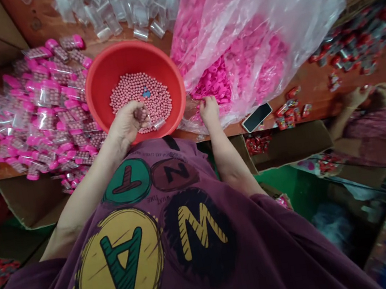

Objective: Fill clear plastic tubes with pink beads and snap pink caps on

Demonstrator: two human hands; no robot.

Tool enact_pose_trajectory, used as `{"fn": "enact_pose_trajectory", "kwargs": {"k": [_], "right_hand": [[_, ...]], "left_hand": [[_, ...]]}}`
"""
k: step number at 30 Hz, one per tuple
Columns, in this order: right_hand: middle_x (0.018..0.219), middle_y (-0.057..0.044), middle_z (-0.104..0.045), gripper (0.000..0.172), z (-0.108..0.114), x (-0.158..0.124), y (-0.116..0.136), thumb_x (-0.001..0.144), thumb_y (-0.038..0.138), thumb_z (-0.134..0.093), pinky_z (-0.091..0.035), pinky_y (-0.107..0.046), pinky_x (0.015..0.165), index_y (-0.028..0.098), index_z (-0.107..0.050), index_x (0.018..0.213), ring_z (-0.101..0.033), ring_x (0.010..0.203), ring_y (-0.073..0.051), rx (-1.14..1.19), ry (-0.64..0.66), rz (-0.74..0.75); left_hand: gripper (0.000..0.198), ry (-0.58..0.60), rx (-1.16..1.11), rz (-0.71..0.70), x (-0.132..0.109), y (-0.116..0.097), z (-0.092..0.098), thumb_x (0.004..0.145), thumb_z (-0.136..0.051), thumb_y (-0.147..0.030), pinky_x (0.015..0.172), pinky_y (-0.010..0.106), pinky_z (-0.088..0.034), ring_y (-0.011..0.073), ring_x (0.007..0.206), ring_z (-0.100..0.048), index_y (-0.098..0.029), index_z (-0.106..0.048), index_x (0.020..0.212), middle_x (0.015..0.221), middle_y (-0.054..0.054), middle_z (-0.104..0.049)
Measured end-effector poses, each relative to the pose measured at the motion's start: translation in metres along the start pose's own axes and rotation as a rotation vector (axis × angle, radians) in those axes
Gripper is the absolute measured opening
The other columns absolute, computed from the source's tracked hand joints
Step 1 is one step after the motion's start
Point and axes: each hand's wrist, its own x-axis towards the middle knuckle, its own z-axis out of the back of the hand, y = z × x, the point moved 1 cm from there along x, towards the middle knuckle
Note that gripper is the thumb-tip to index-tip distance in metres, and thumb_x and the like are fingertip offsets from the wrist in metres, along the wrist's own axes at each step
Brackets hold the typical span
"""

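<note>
Over a round red plastic basin [171,79], a small clear plastic sleeve [157,124] is pinched in the narrowly closed left hand [126,124], while the right hand [209,111] is pushed into glossy hot-pink plastic caps [215,85] at the mouth of a thin see-through polythene bag [233,26], though whether any are held can't be told. Those caps look light, stiff and pretty slippery, so they'd probably be best taken by the rim, and the small pale-pink beads [140,101] in the basin look likely to roll. Farther out, pink-capped bottles in crinkly clear sleeves [43,102] are heaped on a reddish wooden table [312,101], with clear plastic vials [116,10] piled beyond.
</note>
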Motion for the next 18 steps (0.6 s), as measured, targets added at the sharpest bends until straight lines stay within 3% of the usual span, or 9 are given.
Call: {"fn": "enact_pose_trajectory", "kwargs": {"k": [6, 10, 13, 16, 18], "right_hand": [[0.142, -0.028, -0.068, 0.037, -0.013, 0.019, 0.02, 0.099, 0.011, -0.057, -0.047, -0.067, 0.123, 0.01, -0.073, 0.132, -0.065, 0.132, -0.04, -0.071, 0.03, 0.037], [0.147, -0.029, -0.067, 0.032, -0.005, 0.014, 0.014, 0.104, 0.019, -0.057, -0.043, -0.069, 0.127, 0.01, -0.074, 0.129, -0.059, 0.144, -0.042, -0.065, -0.009, 0.079], [0.142, -0.026, -0.071, 0.04, 0.01, 0.011, 0.005, 0.109, 0.03, -0.049, -0.046, -0.067, 0.126, 0.012, -0.072, 0.135, -0.065, 0.14, -0.039, 0.132, -0.122, 0.086], [0.124, -0.017, -0.075, 0.056, 0.025, 0.007, 0.012, 0.112, 0.058, -0.042, -0.06, -0.059, 0.112, 0.019, -0.07, 0.14, -0.074, 0.122, -0.033, 0.487, -0.202, 0.121], [0.106, -0.009, -0.074, 0.063, 0.033, -0.001, 0.034, 0.109, 0.071, -0.043, -0.067, -0.052, 0.095, 0.026, -0.069, 0.144, -0.077, 0.101, -0.028, 0.679, -0.071, 0.177]], "left_hand": [[0.018, -0.03, 0.006, -0.024, -0.003, -0.004, 0.002, 0.082, -0.072, -0.036, 0.058, 0.029, -0.052, 0.0161, 0.063, -0.063, -0.025, -0.063, 0.071, 0.066, 0.003, -0.067], [0.036, -0.006, 0.015, -0.085, -0.002, -0.002, -0.003, 0.095, -0.071, -0.059, 0.07, 0.035, -0.062, 0.0217, 0.078, -0.075, -0.024, -0.07, 0.086, 0.076, 0.006, -0.073], [0.048, 0.036, -0.01, -0.114, 0.001, -0.003, -0.01, 0.1, -0.061, -0.07, 0.076, 0.038, -0.067, 0.0272, 0.095, -0.081, -0.024, -0.075, 0.1, 0.082, 0.01, -0.077], [0.039, 0.113, -0.097, -0.09, 0.005, -0.005, -0.016, 0.104, -0.053, -0.051, 0.081, 0.037, -0.069, 0.0268, 0.106, -0.082, -0.021, -0.078, 0.109, 0.09, 0.012, -0.081], [0.03, 0.153, -0.151, -0.084, 0.006, -0.006, -0.019, 0.101, -0.054, -0.036, 0.082, 0.035, -0.068, 0.0241, 0.106, -0.081, -0.02, -0.079, 0.11, 0.098, 0.012, -0.083]]}}
